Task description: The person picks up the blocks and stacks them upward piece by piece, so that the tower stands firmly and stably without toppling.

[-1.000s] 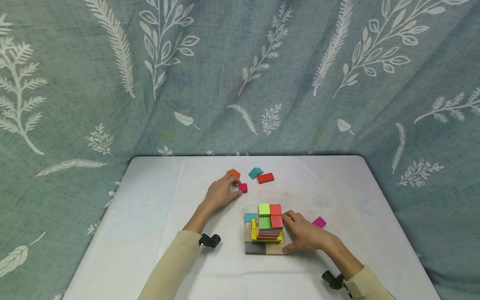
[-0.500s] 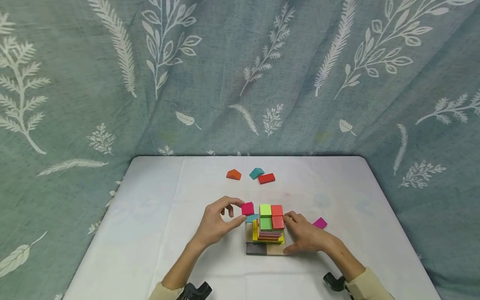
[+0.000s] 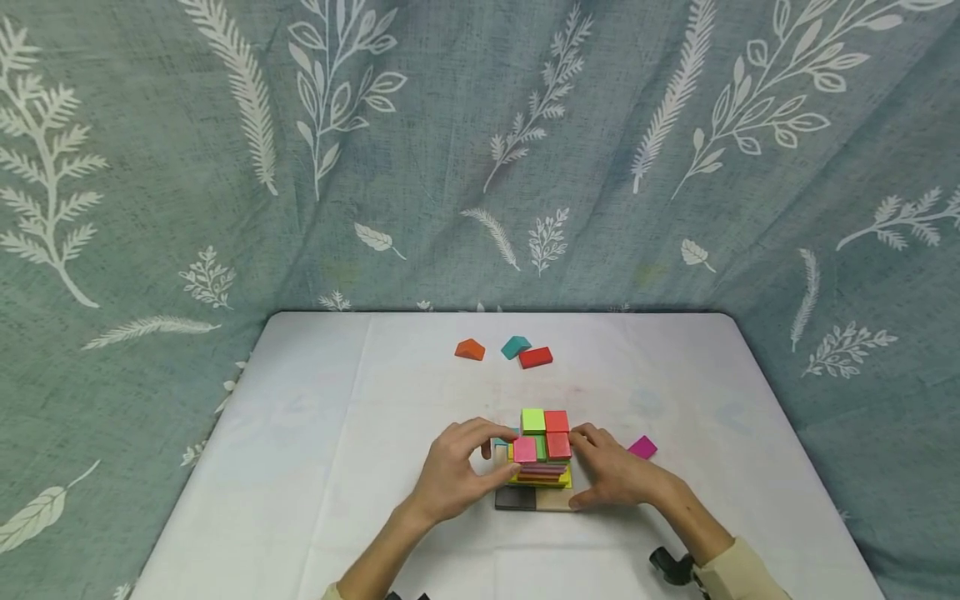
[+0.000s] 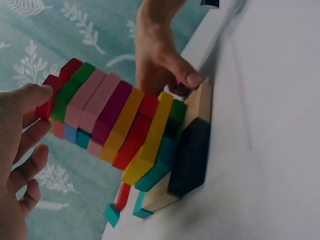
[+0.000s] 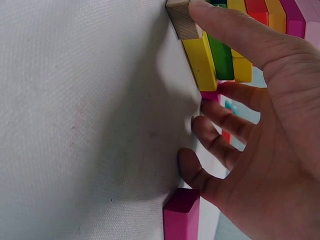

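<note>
My left hand (image 3: 455,473) pinches a pinkish-red cube (image 3: 525,450) between thumb and fingers, at the left front of the tower's top. In the left wrist view this cube (image 4: 45,102) stands against the tower's uppermost layers. The tower of coloured wooden blocks (image 4: 110,112) has green, pink, purple, orange, red and yellow layers on a wider base. Lime (image 3: 532,419) and red (image 3: 556,421) cubes sit on top. My right hand (image 3: 618,469) is beside the tower's right side. Its thumb touches a natural wood base block (image 5: 186,22), and a fingertip reaches the magenta block at the base.
A magenta block (image 3: 642,447) lies on the white table (image 3: 360,417) just right of my right hand. Farther back lie an orange block (image 3: 470,350), a teal block (image 3: 515,347) and a red block (image 3: 536,357). A patterned curtain (image 3: 450,150) hangs behind.
My left hand took the pinkish-red cube from the table behind the tower and carried it toward me and rightward to the tower's top. My right hand has stayed beside the base.
</note>
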The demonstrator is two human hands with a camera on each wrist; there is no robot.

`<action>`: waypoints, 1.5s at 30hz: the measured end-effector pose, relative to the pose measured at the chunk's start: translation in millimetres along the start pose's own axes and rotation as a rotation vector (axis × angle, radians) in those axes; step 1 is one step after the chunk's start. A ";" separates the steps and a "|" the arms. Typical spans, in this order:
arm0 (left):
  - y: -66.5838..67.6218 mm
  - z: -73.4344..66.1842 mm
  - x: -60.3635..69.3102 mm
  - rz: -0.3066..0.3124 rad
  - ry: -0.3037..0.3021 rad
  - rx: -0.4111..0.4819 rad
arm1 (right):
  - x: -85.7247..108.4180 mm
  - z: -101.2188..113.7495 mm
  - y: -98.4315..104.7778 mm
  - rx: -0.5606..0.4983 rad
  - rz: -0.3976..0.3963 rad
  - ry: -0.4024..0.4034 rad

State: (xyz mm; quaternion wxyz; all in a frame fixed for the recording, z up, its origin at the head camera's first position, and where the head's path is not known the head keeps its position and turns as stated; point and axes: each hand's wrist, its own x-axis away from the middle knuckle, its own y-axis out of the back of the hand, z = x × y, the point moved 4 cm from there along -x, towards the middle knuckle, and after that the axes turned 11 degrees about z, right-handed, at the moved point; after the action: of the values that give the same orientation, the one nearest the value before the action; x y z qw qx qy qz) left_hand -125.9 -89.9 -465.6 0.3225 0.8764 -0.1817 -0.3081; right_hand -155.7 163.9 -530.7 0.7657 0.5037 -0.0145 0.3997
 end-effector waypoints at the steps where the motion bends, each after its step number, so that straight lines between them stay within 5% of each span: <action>1: -0.8 -0.3 -0.4 -0.004 0.000 -0.004 | 0.0 -0.1 -0.1 -0.001 -0.001 0.001; 29: -8.1 -7.1 -9.1 -0.037 0.016 -0.045 | 0.8 -2.6 0.5 0.002 -0.009 0.018; 45: -7.6 1.8 -4.6 0.008 0.064 0.005 | -1.7 -6.6 -1.9 0.010 -0.014 0.017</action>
State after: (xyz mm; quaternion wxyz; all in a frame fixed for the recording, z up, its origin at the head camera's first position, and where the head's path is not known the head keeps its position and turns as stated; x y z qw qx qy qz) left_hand -129.6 -82.8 -469.9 0.3271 0.8859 -0.1754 -0.2783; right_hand -158.2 167.7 -536.2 0.7659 0.5044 -0.0027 0.3987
